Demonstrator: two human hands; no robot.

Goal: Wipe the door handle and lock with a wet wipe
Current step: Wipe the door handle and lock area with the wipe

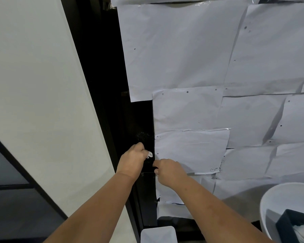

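Black on black here: the door's dark strip [139,120] swallows the hardware, so the door handle [148,165] is hard to pick out between the two hands, and the round lock [142,136] shows only as a faint glint just above them. The left hand [132,161] is curled tight round a bunched white wet wipe [149,154], a scrap of it poking out past the fingers, pressed in at the handle's upper part. The right hand [168,170] sits just beside it, fingers curled and pinching something dark at the paper's edge, seemingly the handle itself, steadying it, though the darkness won't let me swear to that.

Progress? I'd call it mid-wipe on the handle. No telling which surfaces are already clean; the lock above looks untouched by either hand right now and, by my reckoning, is yet to come.

Room to move is tight. White paper sheets [191,148] taped over the door run right up to the strip's right edge, touching the working zone, so a wide stroke could snag or wet them. The frame and pale wall [33,85] close in on the left. Upward along the strip is open, a clean lane to the lock. Down low, a white bin [159,234] and a white basin [277,199] stand well apart.
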